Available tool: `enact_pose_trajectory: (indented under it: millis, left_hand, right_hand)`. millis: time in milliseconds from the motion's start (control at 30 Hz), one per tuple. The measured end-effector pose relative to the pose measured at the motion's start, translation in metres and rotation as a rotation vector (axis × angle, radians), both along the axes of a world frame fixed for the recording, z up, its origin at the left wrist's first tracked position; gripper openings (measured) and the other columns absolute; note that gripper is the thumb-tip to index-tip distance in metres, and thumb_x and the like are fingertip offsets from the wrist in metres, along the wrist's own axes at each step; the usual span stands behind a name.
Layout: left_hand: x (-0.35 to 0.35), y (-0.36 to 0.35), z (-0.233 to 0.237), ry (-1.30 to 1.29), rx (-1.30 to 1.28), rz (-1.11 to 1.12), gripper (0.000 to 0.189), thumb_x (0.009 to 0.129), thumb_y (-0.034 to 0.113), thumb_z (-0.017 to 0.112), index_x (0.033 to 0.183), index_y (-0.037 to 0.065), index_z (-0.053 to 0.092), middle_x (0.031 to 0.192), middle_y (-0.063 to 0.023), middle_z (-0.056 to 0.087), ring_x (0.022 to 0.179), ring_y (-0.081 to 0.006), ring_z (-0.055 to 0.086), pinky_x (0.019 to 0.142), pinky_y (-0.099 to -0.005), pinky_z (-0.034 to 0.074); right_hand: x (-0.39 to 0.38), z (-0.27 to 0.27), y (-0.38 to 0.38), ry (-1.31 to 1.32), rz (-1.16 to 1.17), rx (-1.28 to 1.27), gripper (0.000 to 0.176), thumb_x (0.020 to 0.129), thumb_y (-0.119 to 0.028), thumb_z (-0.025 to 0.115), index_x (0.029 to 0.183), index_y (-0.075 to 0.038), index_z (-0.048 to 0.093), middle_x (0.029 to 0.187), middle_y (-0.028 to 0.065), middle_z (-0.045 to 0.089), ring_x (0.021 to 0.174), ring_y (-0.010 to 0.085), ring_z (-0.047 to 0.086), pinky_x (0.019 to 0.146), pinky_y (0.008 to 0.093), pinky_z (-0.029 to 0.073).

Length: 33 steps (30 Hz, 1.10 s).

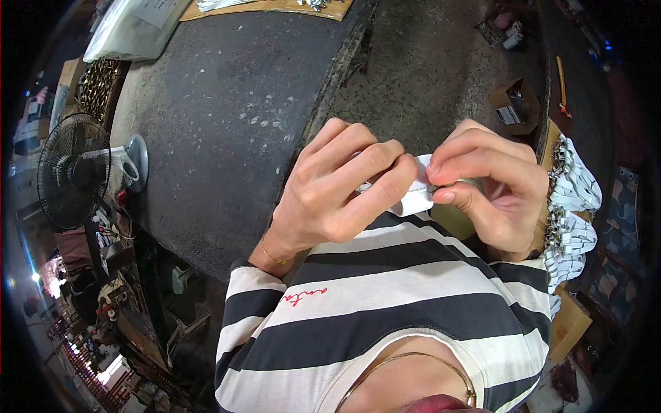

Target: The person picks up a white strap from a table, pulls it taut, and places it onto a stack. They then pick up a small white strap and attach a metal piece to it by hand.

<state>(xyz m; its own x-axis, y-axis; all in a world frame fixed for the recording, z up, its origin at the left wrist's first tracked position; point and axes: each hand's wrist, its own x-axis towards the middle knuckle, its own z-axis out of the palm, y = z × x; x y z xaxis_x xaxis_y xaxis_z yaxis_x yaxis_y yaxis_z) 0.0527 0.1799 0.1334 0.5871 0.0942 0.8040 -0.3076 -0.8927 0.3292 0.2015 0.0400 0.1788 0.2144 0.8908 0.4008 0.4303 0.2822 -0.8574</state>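
Close in front of the striped shirt, both hands meet at a small white stitched strip [416, 201]. My left hand [344, 184] is closed on the strip's left part, its curled fingers covering much of it. From the other side, my right hand [492, 180] pinches the strip's right edge between thumb and fingertips. A line of stitching runs along the visible part, and its lower end hangs below the fingers. What lies under the left fingers is hidden.
A dark worn table [220, 110] stretches ahead on the left, with a plastic-wrapped white stack [134, 31] at its far end. A fan [76, 171] stands at left. Bundled white strips with metal pieces [575, 179] lie at right, near an open cardboard box [516, 107] on the floor.
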Motion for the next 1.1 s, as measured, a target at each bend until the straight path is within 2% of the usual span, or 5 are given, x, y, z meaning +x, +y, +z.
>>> enact_pose_trajectory:
  millis: [267,733,833,900,1100]
  left_hand:
    - [0.002,0.002,0.001,-0.012,0.038,0.065,0.025,0.058,0.001,0.07,0.082,-0.001,0.068,0.073,-0.0111,0.066,0.062,-0.0211,0.06,0.052,-0.0306,0.04]
    - [0.006,0.003,-0.008,0.04,0.051,0.156,0.023,0.059,-0.003,0.068,0.082,-0.004,0.067,0.074,-0.0114,0.066,0.063,-0.022,0.061,0.053,-0.0308,0.042]
    - [0.005,0.006,-0.01,0.007,0.033,0.16,0.022,0.059,-0.004,0.068,0.082,-0.004,0.067,0.074,-0.0121,0.066,0.062,-0.0225,0.061,0.053,-0.0311,0.042]
    - [0.004,0.007,-0.009,0.014,-0.018,0.153,0.021,0.061,-0.004,0.069,0.082,-0.004,0.068,0.073,-0.0126,0.067,0.062,-0.023,0.062,0.053,-0.0312,0.043]
    - [0.004,0.007,-0.013,-0.018,-0.044,0.164,0.02,0.062,-0.002,0.069,0.081,-0.004,0.068,0.073,-0.0129,0.067,0.061,-0.0229,0.062,0.053,-0.0311,0.043]
  right_hand:
    - [-0.004,-0.003,0.002,-0.279,-0.045,0.09,0.021,0.065,-0.001,0.079,0.085,0.002,0.07,0.085,0.0119,0.068,0.073,0.0236,0.062,0.061,0.0303,0.049]
    - [-0.007,-0.03,0.018,-0.164,-0.125,0.054,0.01,0.083,-0.006,0.071,0.088,0.001,0.066,0.09,0.0108,0.064,0.079,0.0234,0.059,0.069,0.0307,0.048]
    - [-0.007,-0.032,0.02,-0.075,-0.073,0.013,0.013,0.089,-0.011,0.066,0.089,0.002,0.062,0.093,0.0106,0.062,0.081,0.0191,0.057,0.071,0.0287,0.047]
    - [-0.01,-0.032,0.02,0.427,-0.034,-0.041,0.016,0.094,-0.012,0.063,0.09,0.002,0.062,0.099,0.0102,0.06,0.084,0.0137,0.055,0.074,0.0267,0.045]
    - [-0.003,-0.026,0.017,0.298,0.014,-0.041,0.012,0.09,-0.01,0.067,0.091,0.002,0.065,0.1,0.0105,0.063,0.088,0.0149,0.058,0.076,0.0262,0.046]
